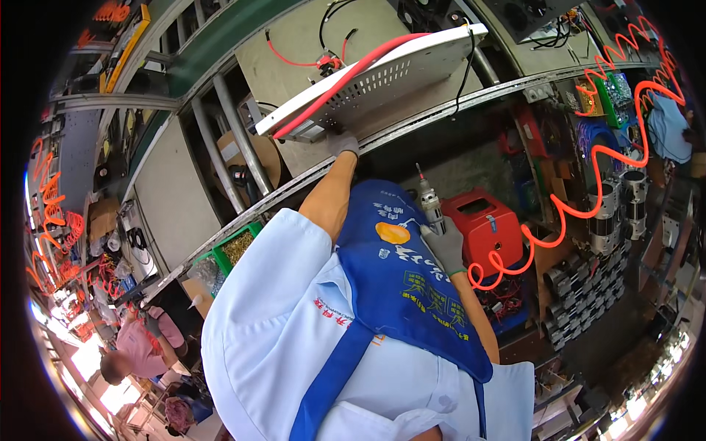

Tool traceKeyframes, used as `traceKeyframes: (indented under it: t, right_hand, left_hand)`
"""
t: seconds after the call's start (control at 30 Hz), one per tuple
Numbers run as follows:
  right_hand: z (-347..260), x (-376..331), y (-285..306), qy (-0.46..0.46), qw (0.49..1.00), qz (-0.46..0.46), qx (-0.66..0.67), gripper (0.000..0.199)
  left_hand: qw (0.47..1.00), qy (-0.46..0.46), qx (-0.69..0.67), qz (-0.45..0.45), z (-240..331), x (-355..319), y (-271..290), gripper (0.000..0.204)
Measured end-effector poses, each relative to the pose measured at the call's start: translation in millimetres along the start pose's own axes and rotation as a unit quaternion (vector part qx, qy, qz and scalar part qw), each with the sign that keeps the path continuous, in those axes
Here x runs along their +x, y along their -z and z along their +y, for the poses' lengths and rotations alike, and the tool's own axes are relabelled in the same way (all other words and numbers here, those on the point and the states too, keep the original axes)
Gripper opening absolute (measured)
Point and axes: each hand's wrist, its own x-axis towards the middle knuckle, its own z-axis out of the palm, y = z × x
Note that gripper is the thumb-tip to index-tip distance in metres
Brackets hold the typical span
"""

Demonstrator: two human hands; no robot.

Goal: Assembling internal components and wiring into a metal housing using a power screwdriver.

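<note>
Head view has my left hand (343,142) gripping the white perforated panel (368,77) at its near edge, right hand (443,246) clenched round the pneumatic screwdriver (429,203) below the panel, so I'd steady the panel first.

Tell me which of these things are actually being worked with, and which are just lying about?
In use:
left hand at the white perforated panel
right hand holding the power screwdriver

Lying about:
red box
green bin of screws
stacked grey motors
</note>
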Motion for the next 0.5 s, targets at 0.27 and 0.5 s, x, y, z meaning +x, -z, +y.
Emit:
traceKeyframes:
  t: [0.27, 0.5]
  right_hand:
    - [-39, 7, 2, 0.019, 1.0, -0.013, -0.003, 0.04]
    - [-89, 33, -31, 0.052, 0.997, -0.055, -0.019, 0.043]
  left_hand:
    - [0.643, 0.165, -0.565, -0.49, -8, -12, 66, 0.018]
    - [0.294, 0.285, -0.577, -0.706, 23, -25, 121, 0.023]
